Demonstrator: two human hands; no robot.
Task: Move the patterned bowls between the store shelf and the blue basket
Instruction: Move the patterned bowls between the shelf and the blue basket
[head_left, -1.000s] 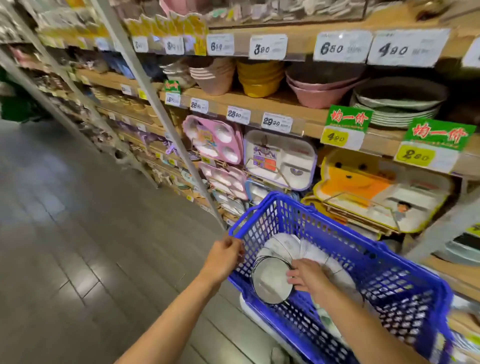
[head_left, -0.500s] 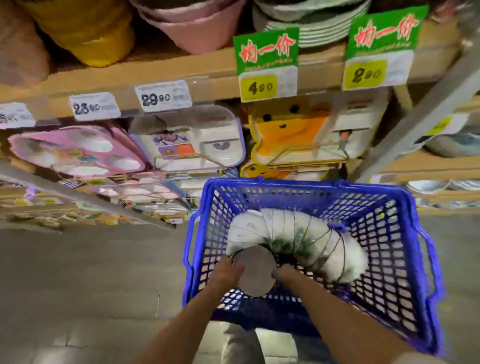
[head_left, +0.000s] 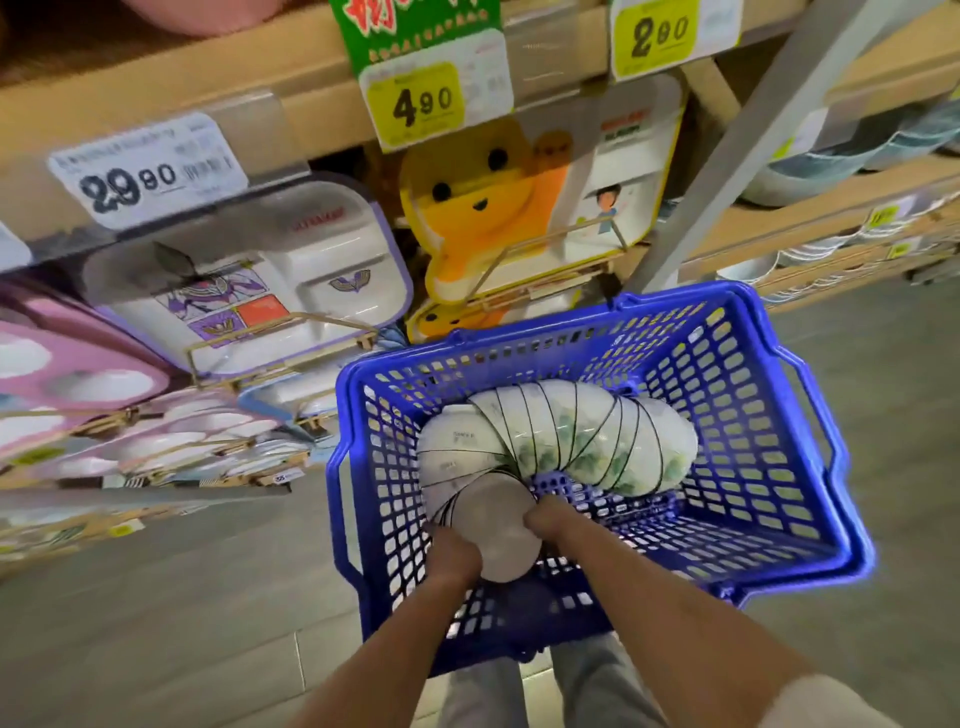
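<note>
29.90 price tag (head_left: 148, 171) abv purple-rim tray (head_left: 249, 280); orange bear tray (head_left: 483, 208) nxt to it

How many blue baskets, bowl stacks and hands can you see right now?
Blue plastic mesh basket: 1
Curved stack of nested white, green-patterned bowls: 1
Bare hands: 2 (left hand, right hand)
Total: 4

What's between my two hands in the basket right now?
In the head view, the end bowl of the curved nested stack sits between left hand and right hand, both gripping it inside the blue basket.
</note>
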